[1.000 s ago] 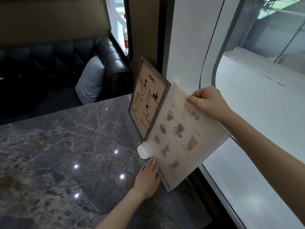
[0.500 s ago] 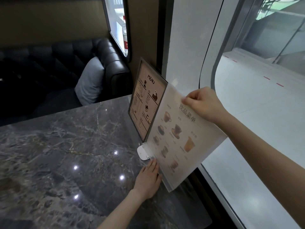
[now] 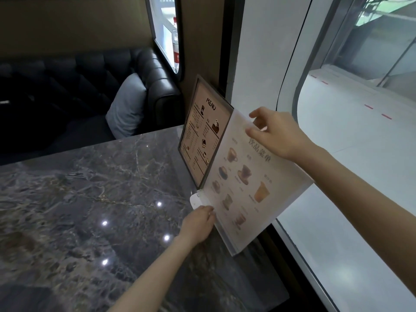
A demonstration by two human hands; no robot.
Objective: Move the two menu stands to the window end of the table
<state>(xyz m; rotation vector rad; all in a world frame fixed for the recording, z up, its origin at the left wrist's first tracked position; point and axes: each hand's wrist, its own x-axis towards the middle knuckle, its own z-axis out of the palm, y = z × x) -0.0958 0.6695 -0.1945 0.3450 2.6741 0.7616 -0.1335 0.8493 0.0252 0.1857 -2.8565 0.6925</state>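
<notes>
While both menu stands sit at the window end of the marble worktop (image 3: 94, 199), worth reading everything off the brown framed menu stand (image 3: 203, 136) as landmark. Far left of it, beyond the worktop's edge: a dark tufted leather sofa (image 3: 94, 70) with a soft grey cushion (image 3: 126, 104). Left and nearer than it: polished grey stone, veined, throwing back small ceiling-light spots. The landmark itself: a flat upright panel, rigid dark frame, matte tan card headed MENU, long axis vertical, back close to the wall post. Just below its lower right corner: a small white rounded base (image 3: 195, 200), apparently part of the second stand. Touching that corner and fanning out to the right: the clear acrylic drinks menu stand (image 3: 245, 183), a pale glossy sheet printed with cups, tilted, long axis running from the base up and toward the window (image 3: 337, 154).

Left hand (image 3: 199, 224) below and right of the landmark, fingertips pressed to the acrylic sheet's lower left edge beside the base; full closure around it not discernible. Right hand (image 3: 279, 134) to the right of the landmark at the sheet's top edge, fingers spread and loosened, thumb barely brushing it, not clamped. Acrylic stand directly between the hands, left nearer its foot. Judged nearly done: only squaring and releasing left.
</notes>
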